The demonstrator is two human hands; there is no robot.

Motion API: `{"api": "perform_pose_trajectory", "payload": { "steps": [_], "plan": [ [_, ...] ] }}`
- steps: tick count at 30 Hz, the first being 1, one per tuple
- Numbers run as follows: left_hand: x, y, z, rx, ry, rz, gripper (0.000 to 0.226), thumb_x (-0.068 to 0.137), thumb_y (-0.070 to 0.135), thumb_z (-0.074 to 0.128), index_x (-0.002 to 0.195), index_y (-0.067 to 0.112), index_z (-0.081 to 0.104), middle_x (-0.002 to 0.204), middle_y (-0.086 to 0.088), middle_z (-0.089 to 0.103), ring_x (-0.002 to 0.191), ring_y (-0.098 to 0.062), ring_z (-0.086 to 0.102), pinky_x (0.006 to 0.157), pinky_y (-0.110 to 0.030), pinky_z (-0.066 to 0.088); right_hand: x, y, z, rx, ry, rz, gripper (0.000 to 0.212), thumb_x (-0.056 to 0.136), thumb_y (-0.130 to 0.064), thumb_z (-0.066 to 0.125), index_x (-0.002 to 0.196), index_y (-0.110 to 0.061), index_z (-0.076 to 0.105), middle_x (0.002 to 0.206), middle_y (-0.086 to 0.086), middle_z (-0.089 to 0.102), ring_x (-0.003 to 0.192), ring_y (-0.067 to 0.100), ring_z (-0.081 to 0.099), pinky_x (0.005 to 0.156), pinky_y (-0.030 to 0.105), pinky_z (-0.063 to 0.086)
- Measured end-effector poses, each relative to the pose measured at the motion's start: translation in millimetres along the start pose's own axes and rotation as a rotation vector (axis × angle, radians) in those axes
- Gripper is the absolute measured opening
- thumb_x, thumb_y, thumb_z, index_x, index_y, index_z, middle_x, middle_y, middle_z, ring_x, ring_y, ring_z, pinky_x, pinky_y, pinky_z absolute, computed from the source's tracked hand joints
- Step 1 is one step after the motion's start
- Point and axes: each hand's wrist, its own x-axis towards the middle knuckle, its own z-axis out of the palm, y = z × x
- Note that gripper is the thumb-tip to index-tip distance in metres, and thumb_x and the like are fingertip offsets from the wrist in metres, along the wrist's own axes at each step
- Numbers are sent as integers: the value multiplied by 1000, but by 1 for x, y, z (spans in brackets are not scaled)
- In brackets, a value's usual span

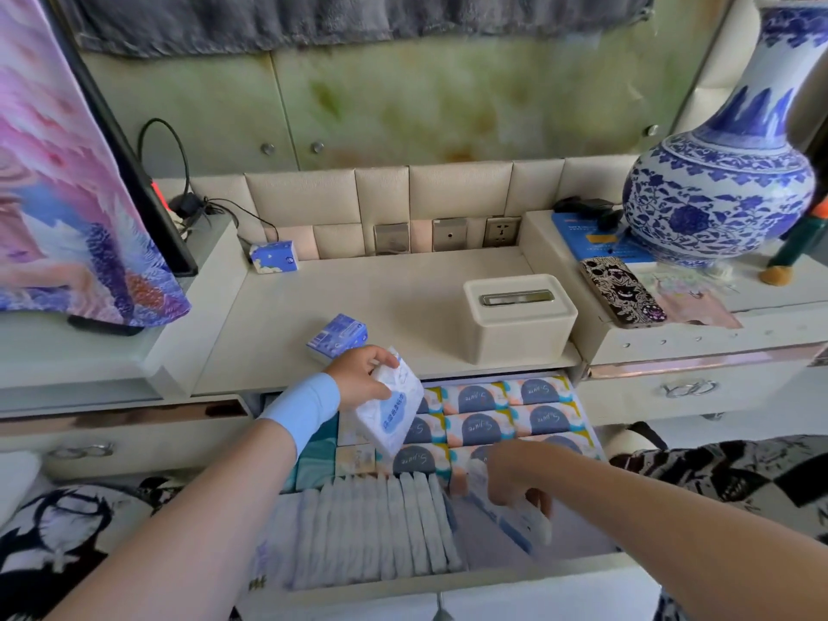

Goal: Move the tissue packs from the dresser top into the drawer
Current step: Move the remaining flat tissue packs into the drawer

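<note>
One blue pack [337, 338] lies on the dresser top [403, 289] just at eleven o'clock of my left hand [358, 374], which pinches a white pack [394, 414] tilted over the drawer [448, 580]; my blurred right hand's [511, 481] grip I cannot tell.

Drawer [448, 580] is found open below the front edge of the worktop [403, 289]. One tissue pack [274, 256] is set at the worktop's back left corner, a second pack [337, 338] near the front edge, a lidded box [519, 318] to its right. A third pack [392, 407] is held by the left hand [358, 374] over the drawer's rear rows. The right hand [515, 481] is placed inside the drawer, front right. On the right ledge [770, 289] a vase [721, 172] is stood, a phone [623, 292] laid before it.
</note>
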Motion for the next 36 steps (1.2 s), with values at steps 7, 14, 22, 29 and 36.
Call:
{"api": "perform_pose_trajectory", "payload": {
  "steps": [7,14,22,29,36],
  "plan": [
    [-13,3,23,25,-180,-90,88,81,-1,64,142,50,26,127,-6,47,88,-30,59,66,-38,56,28,-21,35,660,-250,-8,45,99,-20,54,135,5,43,122,27,62,102,39,68,72,47,60],
    [-14,1,31,-68,-115,-145,48,86,3,55,121,36,51,124,-8,53,104,-31,61,78,-48,59,35,-19,39,685,-209,-43,34,100,-19,45,132,-7,47,126,16,59,100,34,66,82,48,59],
    [-6,3,40,-160,-125,-157,34,83,7,62,103,34,56,116,-11,59,103,-31,65,77,-51,60,28,-16,28,659,-292,-147,35,98,-18,50,133,-12,55,128,8,63,95,26,68,80,41,59],
    [-1,12,51,-185,-95,-125,38,85,7,64,116,25,51,114,-9,59,104,-31,64,79,-48,60,9,18,-40,1092,-131,-68,42,101,-39,41,117,-2,56,92,16,76,69,30,74,59,32,57],
    [-1,32,76,-384,-105,-99,39,82,17,73,117,17,57,114,-14,66,91,-28,71,78,-48,60,10,29,-39,1162,-247,-332,55,84,-48,68,128,-16,56,127,17,59,112,35,62,75,47,58]
  ]
}}
